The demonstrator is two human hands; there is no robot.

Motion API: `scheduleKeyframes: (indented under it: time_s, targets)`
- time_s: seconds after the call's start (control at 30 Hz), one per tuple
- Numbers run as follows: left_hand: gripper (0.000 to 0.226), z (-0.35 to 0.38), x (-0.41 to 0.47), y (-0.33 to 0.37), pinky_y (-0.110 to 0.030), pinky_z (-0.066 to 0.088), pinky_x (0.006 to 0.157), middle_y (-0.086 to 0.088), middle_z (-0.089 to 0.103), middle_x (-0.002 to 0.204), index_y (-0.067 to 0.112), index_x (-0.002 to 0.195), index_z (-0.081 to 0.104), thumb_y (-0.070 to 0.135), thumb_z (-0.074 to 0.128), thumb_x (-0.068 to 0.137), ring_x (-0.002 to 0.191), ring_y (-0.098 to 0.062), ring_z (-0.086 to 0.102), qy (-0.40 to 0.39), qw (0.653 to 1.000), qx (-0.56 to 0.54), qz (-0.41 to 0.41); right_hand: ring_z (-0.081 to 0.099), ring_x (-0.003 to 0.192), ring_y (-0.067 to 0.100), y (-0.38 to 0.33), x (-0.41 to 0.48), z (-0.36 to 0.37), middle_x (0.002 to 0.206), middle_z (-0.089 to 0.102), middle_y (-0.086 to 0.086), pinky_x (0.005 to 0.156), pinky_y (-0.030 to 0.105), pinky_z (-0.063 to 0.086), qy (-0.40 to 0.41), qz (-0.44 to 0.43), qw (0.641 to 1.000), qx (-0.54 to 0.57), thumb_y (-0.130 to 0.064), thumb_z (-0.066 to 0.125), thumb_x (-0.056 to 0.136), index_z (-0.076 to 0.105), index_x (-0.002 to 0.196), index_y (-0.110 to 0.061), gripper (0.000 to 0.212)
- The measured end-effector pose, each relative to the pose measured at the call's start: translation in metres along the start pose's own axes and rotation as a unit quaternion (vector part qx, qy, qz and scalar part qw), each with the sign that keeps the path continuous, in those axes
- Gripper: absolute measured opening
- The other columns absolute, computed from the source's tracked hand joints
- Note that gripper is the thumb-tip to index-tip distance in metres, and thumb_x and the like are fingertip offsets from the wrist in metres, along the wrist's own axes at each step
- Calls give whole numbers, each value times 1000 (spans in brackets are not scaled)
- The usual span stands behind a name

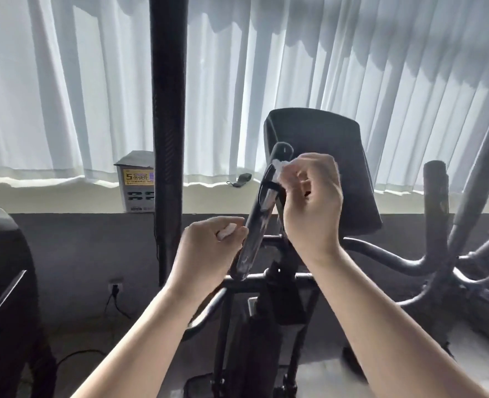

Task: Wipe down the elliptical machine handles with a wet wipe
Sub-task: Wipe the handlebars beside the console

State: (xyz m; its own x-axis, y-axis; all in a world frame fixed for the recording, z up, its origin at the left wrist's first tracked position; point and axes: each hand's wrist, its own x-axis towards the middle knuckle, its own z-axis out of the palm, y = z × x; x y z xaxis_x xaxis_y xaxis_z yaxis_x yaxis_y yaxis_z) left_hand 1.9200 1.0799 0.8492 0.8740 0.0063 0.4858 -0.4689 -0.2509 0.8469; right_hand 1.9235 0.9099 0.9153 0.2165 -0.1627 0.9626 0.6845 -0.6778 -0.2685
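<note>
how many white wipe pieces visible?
2. One wipe piece bunched in the left hand beside the handle; the other pinched by the right hand against the handle's upper part. More may be hidden in the fists.

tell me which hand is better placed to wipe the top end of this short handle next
Right, I'd judge. The right hand presses the wet wipe against the handle just below its top end; the left hand sits lower beside it, curled round a small white wad.

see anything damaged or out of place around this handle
Nothing looks damaged. The handle only shows shiny streaks below the wet wipe in the right hand; the left hand pinches a second white wad beside it.
</note>
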Motion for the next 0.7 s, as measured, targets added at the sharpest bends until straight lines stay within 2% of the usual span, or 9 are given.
scheduleKeyframes:
  time_s: [0.07, 0.17, 0.23, 0.3, 0.4, 0.47, 0.53, 0.6, 0.7]
  targets:
    - [11, 5, 19, 24, -5, 49, 61, 22, 75, 84, 39, 99, 80, 34, 76, 91, 78, 8, 71, 8, 999, 11, 39, 62, 89, 23, 1, 35, 2, 91, 64, -1, 80, 45, 54, -5, -5, 1000, -24, 0, 70, 92, 71, 81, -7, 13]
    - [14, 13, 42, 44, -16, 51, 61, 18, 72, 69, 34, 80, 80, 35, 73, 92, 73, -6, 69, -7, 995, 67, 71, 63, 90, 26, 4, 53, 13, 90, 67, 6, 86, 43, 54, -77, 13, 995, -55, -3, 68, 94, 74, 83, -4, 12]
    - [23, 15, 51, 49, -6, 42, 62, 19, 71, 69, 22, 72, 77, 30, 72, 93, 88, -2, 67, -5, 994, 79, 79, 65, 89, 24, 12, 65, 19, 91, 67, 6, 87, 44, 55, -78, 57, 994, -47, 3, 68, 93, 74, 83, -3, 13]
    - [24, 14, 55, 51, 1, 37, 65, 20, 73, 74, 24, 69, 77, 28, 72, 93, 93, 8, 64, 2, 994, 73, 77, 66, 84, 15, 20, 75, 19, 90, 68, 3, 86, 43, 56, -67, 103, 992, -29, 3, 67, 93, 75, 84, -7, 16]
    - [25, 13, 56, 48, -12, 41, 52, 13, 65, 55, 26, 70, 76, 31, 71, 94, 57, -2, 61, -13, 994, 74, 80, 67, 84, 9, 15, 56, 13, 90, 67, -1, 81, 32, 57, -88, 67, 994, -16, -1, 67, 95, 73, 85, -13, 17]
    - [25, 11, 57, 48, -16, 39, 48, 14, 56, 48, 28, 68, 75, 32, 70, 92, 47, -4, 53, -24, 994, 70, 75, 66, 86, 13, 10, 38, 12, 91, 66, 1, 81, 29, 56, -114, 7, 993, -41, -1, 68, 95, 73, 87, -10, 13]
    - [27, 10, 57, 48, -11, 41, 54, 18, 57, 47, 29, 65, 74, 30, 71, 93, 57, 4, 60, -25, 994, 74, 83, 67, 87, 20, 14, 48, 15, 91, 65, 3, 82, 32, 57, -106, -6, 993, -56, 2, 67, 95, 73, 88, -6, 13]
    - [22, 9, 56, 49, -11, 49, 67, 16, 70, 62, 30, 73, 78, 31, 72, 93, 82, 6, 69, -22, 993, 78, 83, 70, 83, 14, 19, 65, 18, 92, 64, 1, 81, 32, 60, -91, 38, 994, -44, 6, 65, 95, 73, 88, -7, 17]
    - [13, 8, 52, 50, -29, 57, 77, 13, 76, 73, 35, 85, 81, 33, 71, 93, 87, -7, 73, -36, 995, 71, 67, 71, 83, 11, 19, 54, 15, 94, 64, 3, 78, 23, 60, -70, 60, 996, -8, 7, 66, 96, 72, 88, -7, 17]
